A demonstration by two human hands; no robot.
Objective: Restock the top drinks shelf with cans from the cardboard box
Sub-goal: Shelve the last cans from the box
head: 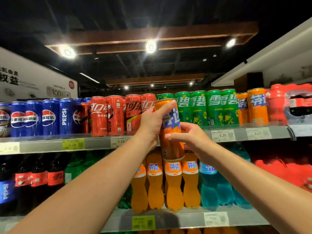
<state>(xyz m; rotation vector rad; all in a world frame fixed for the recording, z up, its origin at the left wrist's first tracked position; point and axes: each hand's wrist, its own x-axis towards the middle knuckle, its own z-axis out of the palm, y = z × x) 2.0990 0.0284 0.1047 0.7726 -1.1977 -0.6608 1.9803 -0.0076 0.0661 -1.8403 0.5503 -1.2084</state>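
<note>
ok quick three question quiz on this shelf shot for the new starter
1. True or false: the left hand and right hand both hold the orange Fanta can.
2. Which stand at the left end of the top shelf? A Sprite cans B Pepsi cans C water bottles
3. Fill in: the Fanta cans already shelved stand just right of the green ____ cans.

Key: 1 true. 2 B. 3 Sprite; the Sprite cans fill the middle-right.
</note>
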